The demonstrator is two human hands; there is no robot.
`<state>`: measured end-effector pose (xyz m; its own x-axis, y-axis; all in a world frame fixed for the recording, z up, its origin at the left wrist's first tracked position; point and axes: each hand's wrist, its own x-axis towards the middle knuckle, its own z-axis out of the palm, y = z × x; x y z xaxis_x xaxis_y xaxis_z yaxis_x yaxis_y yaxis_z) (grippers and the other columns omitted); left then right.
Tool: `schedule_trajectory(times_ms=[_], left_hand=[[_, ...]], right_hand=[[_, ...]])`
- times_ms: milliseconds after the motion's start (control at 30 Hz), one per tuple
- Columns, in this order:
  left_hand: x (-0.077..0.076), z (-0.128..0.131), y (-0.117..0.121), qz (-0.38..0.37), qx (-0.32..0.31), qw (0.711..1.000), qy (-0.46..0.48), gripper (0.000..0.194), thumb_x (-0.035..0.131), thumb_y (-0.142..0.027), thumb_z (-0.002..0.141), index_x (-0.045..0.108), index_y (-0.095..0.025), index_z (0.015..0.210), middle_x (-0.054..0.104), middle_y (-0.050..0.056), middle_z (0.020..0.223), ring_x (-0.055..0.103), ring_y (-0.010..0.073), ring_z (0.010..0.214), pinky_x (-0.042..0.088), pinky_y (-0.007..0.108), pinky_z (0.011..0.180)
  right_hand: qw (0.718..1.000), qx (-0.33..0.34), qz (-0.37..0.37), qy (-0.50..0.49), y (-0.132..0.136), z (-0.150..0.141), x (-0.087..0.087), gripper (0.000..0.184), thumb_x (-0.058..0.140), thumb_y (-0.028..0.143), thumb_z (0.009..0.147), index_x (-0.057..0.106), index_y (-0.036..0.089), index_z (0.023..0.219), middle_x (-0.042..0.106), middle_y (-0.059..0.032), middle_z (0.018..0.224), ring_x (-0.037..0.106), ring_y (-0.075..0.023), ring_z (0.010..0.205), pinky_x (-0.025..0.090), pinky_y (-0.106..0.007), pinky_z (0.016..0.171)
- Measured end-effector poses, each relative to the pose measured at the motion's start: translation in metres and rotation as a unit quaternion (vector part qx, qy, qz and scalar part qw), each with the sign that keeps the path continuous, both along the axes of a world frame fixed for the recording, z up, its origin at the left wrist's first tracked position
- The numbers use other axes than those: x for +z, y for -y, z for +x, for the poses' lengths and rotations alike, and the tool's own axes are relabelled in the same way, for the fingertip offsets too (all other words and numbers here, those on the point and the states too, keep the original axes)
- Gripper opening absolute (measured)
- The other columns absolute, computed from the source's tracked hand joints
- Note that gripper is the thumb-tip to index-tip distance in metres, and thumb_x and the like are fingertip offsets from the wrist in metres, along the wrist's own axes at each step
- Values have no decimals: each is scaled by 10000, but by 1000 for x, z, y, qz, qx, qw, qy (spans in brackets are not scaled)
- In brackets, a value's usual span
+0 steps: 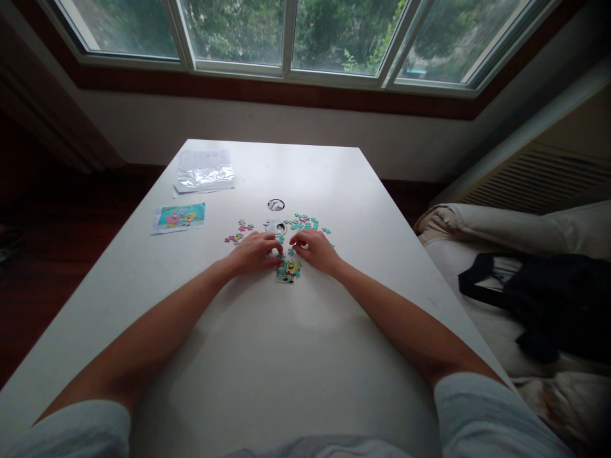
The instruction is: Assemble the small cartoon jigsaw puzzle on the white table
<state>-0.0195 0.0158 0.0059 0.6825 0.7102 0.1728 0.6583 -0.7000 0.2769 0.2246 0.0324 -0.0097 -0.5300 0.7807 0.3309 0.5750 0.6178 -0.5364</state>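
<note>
Both my hands rest on a white table [267, 356] over a small jigsaw. My left hand [254, 252] has its fingers curled down, fingertips at the top of a joined patch of puzzle [287, 270] showing a yellow cartoon figure. My right hand [316, 249] mirrors it, fingers bent and pinched near the same spot. What the fingertips hold is too small to make out. Loose teal puzzle pieces [305, 223] lie just beyond my right hand. Pink and yellow pieces [239, 232] lie beyond my left hand.
A small round tin [275, 227] and its lid [275, 205] sit behind the pieces. A picture card [179, 217] and a clear plastic bag [205, 170] lie at the far left. A sofa with a black bag [548, 296] stands at right. Windows run behind.
</note>
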Motion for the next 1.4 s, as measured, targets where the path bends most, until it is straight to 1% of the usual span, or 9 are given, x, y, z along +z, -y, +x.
schedule_trajectory(times_ms=[167,233,333,467,633,733,867,1267,1400], left_hand=[[-4,-3,-4,42,9,999,15,159,635,-351,946,739,-238,982,684,25,906,636,178,847,412,291,787],[-4,-7,-6,34,-21,999,21,186,596,-314,969,769,-248,944,679,16,829,622,155,776,405,275,753],[-4,-14,-10,12,-67,997,30,208,593,-282,967,798,-273,999,700,13,804,608,132,715,400,252,712],[-3,-19,-11,2,-77,996,38,215,604,-293,954,810,-276,1012,717,20,804,612,126,704,409,242,702],[-1,-19,-10,-22,-91,995,46,218,617,-278,931,817,-277,1018,696,12,752,604,118,680,419,222,701],[1,-20,-10,-34,-95,994,44,232,619,-269,927,815,-283,1050,697,8,756,598,112,671,410,213,688],[1,-21,-11,-37,-94,994,36,262,623,-259,923,804,-309,1105,702,3,768,601,110,674,396,214,677],[8,-17,-7,-14,-118,993,6,277,607,-234,904,805,-330,1072,699,-1,723,622,132,708,421,232,724],[9,-16,-5,-35,-96,994,30,281,601,-231,904,811,-311,1074,706,-7,740,620,114,697,414,217,694]], right_hand=[[999,27,16,21,2,-2,-4,75,704,217,902,745,229,965,685,-21,859,587,-194,884,380,-337,880],[999,28,27,37,4,-4,-5,112,715,271,917,744,234,1019,684,-28,881,581,-205,918,375,-347,899],[995,25,50,77,10,-8,-4,166,717,351,929,749,237,1046,680,-51,930,560,-227,965,366,-361,906],[989,2,68,130,18,-13,1,226,730,422,916,747,245,1055,675,-74,1005,539,-256,1018,352,-379,892],[980,-10,78,182,25,-17,8,185,697,389,944,743,243,1047,674,-83,1034,532,-273,1051,344,-388,876],[978,-10,74,194,26,-18,11,209,687,373,953,734,247,1113,673,-86,1061,532,-272,1059,346,-382,871],[979,1,59,195,26,-19,12,177,678,347,959,734,255,1100,674,-79,1057,534,-262,1053,349,-373,871],[992,6,19,121,23,-20,8,152,711,249,918,668,221,1061,678,-61,1030,542,-230,1028,366,-343,913],[997,11,23,73,23,-22,3,98,703,174,894,671,220,974,695,-39,970,551,-220,996,369,-333,900]])
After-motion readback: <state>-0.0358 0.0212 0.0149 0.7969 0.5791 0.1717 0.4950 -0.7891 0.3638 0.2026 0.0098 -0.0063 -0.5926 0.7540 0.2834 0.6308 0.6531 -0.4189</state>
